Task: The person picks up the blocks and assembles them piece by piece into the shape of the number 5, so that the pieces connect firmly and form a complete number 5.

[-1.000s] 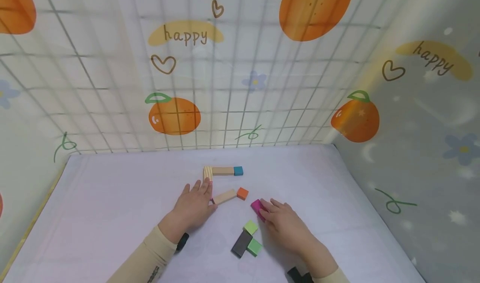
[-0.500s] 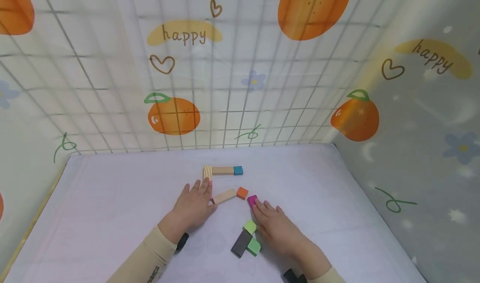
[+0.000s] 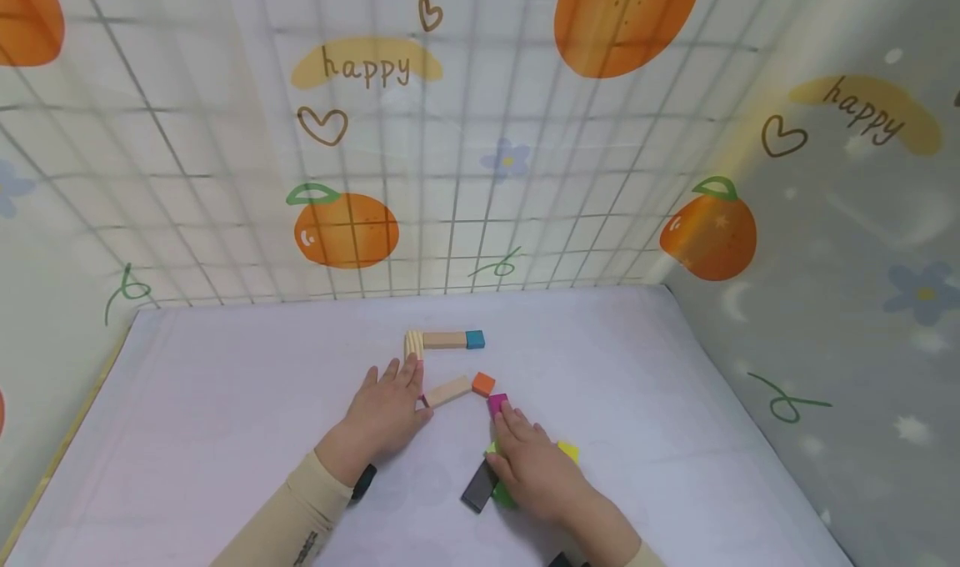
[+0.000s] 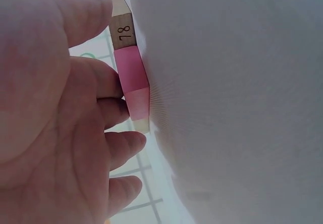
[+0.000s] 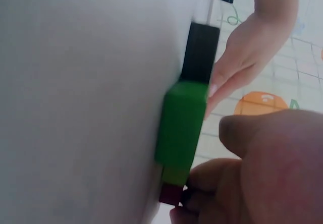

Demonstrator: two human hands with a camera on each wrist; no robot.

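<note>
The left hand (image 3: 382, 413) lies with fingers spread and touches a pink block (image 4: 131, 70), mostly hidden under its fingertips in the head view. A striped wooden block (image 3: 414, 345) adjoins the pink one, and a pale plank (image 3: 447, 391) runs from it toward an orange block (image 3: 483, 384). Fingertips of the right hand (image 3: 536, 471) rest on a magenta block (image 3: 497, 403), just below the orange one. Under and beside that hand are a black block (image 3: 479, 484) and green blocks (image 5: 182, 125), partly hidden in the head view.
A tan plank (image 3: 445, 340) with a blue block (image 3: 475, 339) at its end lies farther back. Right of the right hand, a yellow block (image 3: 568, 450) is partly covered. A patterned curtain stands behind the white table (image 3: 247, 367).
The right hand has moved left, and the magenta block has shifted left and turned closer to the orange block. A yellow block now shows beside that hand. The left hand has stayed put.
</note>
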